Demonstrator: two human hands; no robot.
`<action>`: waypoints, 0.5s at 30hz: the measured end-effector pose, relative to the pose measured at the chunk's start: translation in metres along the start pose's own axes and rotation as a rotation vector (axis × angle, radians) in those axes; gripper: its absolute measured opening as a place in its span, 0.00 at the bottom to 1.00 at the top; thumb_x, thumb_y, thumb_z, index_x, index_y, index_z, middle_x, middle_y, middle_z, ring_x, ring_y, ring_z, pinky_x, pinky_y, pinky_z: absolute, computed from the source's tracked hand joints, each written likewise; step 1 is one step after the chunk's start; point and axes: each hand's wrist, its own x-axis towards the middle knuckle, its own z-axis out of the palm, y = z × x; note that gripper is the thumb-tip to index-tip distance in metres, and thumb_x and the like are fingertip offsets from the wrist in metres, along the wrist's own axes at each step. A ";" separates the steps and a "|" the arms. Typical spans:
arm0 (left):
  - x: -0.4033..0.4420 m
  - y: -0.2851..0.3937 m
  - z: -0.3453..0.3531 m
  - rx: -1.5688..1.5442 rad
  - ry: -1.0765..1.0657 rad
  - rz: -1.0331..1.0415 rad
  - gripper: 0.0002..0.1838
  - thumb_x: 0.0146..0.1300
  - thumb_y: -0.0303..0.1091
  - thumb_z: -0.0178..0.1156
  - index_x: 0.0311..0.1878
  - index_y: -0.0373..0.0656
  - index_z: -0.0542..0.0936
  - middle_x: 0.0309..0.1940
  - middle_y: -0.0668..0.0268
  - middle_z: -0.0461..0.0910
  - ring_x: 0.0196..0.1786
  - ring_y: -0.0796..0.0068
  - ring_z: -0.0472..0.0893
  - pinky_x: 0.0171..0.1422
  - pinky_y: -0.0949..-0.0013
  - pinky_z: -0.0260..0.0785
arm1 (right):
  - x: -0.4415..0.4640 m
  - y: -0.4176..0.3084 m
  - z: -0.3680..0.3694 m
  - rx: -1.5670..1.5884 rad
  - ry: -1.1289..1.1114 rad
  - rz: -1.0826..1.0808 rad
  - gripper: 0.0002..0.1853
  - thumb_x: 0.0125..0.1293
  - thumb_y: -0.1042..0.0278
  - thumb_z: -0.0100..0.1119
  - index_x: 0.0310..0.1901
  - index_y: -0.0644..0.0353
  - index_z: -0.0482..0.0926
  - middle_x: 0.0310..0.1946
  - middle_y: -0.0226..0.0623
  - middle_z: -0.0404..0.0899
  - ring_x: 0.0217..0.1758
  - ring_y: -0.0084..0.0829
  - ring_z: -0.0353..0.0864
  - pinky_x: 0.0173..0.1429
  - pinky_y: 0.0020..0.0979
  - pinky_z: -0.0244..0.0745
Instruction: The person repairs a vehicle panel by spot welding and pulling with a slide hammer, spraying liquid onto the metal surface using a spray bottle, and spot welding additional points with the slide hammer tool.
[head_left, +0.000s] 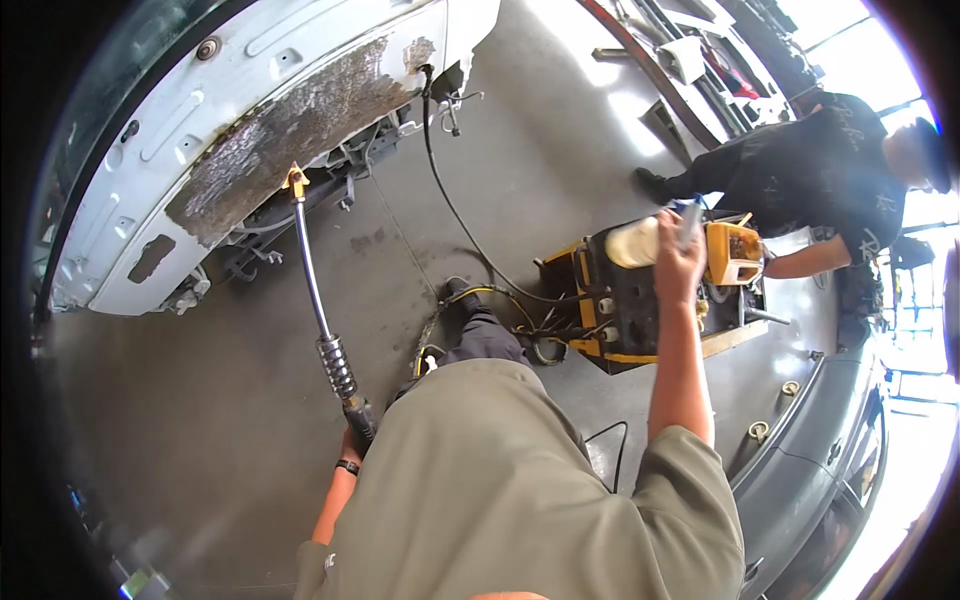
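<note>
My left hand [353, 442] is closed round the black handle of a slide hammer dent puller [312, 265]. Its chrome shaft points up, away from my body, and its copper-coloured tip [295, 180] is at the lower edge of a white vehicle panel [340, 95]; whether it touches I cannot tell. A wide patch of that panel is stripped to rough bare metal. My right hand [680, 258] is raised above a black and yellow machine cart [630, 310], gripping a translucent bottle [632, 243] with pale yellowish contents. Something blue and clear shows by my fingers.
A black cable [450, 205] runs from the cart to the panel's edge. More cables [500, 292] loop round my foot. A yellow container [735, 253] sits on the cart, beside a person in dark clothes [800, 165]. A dark grey car [810, 450] stands at right.
</note>
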 end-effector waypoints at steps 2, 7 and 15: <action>0.003 0.042 0.008 -0.332 0.029 -0.134 0.17 0.78 0.39 0.60 0.66 0.47 0.79 0.50 0.72 0.84 0.52 0.73 0.81 0.62 0.64 0.73 | 0.002 0.010 -0.027 -0.118 0.115 -0.101 0.09 0.71 0.67 0.74 0.46 0.59 0.84 0.39 0.28 0.83 0.41 0.18 0.81 0.49 0.26 0.79; 0.007 0.063 0.009 -0.187 0.069 -0.136 0.17 0.72 0.36 0.65 0.62 0.48 0.80 0.45 0.74 0.81 0.47 0.74 0.80 0.55 0.64 0.74 | 0.008 0.034 -0.109 -0.189 0.305 -0.067 0.08 0.70 0.66 0.75 0.42 0.59 0.84 0.33 0.23 0.80 0.34 0.15 0.76 0.42 0.23 0.75; 0.042 0.080 0.011 -0.218 -0.014 -0.211 0.17 0.71 0.33 0.65 0.61 0.49 0.80 0.45 0.74 0.79 0.46 0.75 0.79 0.53 0.65 0.75 | 0.023 0.033 -0.244 -0.524 0.566 0.037 0.17 0.69 0.54 0.76 0.45 0.62 0.87 0.34 0.29 0.87 0.34 0.23 0.81 0.44 0.31 0.79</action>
